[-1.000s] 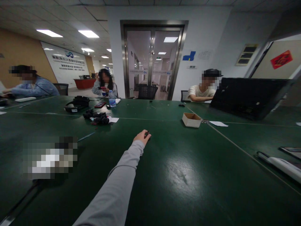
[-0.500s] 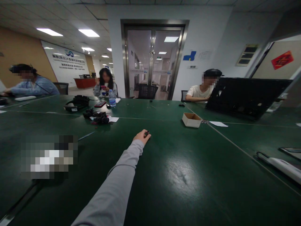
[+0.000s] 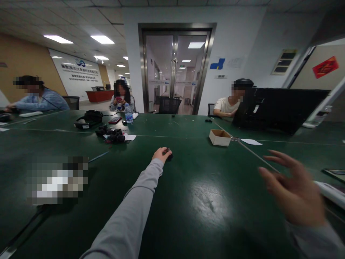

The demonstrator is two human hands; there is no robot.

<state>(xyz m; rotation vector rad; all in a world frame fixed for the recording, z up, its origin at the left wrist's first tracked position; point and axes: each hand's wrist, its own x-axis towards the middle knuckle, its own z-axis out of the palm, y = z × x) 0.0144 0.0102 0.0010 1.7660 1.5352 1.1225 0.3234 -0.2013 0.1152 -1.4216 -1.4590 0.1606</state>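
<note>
My left hand (image 3: 161, 154) reaches out over the middle of the green table (image 3: 172, 201). Its fingers are closed round a small dark object (image 3: 169, 155), mostly covered by the hand and too small to name. My right hand (image 3: 299, 187) is raised above the right side of the table, slightly blurred. Its thumb and fingers are apart, with nothing between them. Beyond the right hand, nearer the table's middle, stands a small open cardboard box (image 3: 219, 138), pale outside and brown inside.
Tangled black gear (image 3: 111, 134) lies left of centre, with a black headset (image 3: 88, 118), a phone (image 3: 115, 120) and a water bottle (image 3: 128, 113) behind. A large black monitor (image 3: 280, 109) stands at right. Three people sit around the table. A white power strip (image 3: 330, 192) lies far right.
My right hand has come into view from the lower right, fingers spread. My left hand stays nearly in place, and more of the dark object shows beneath its fingers.
</note>
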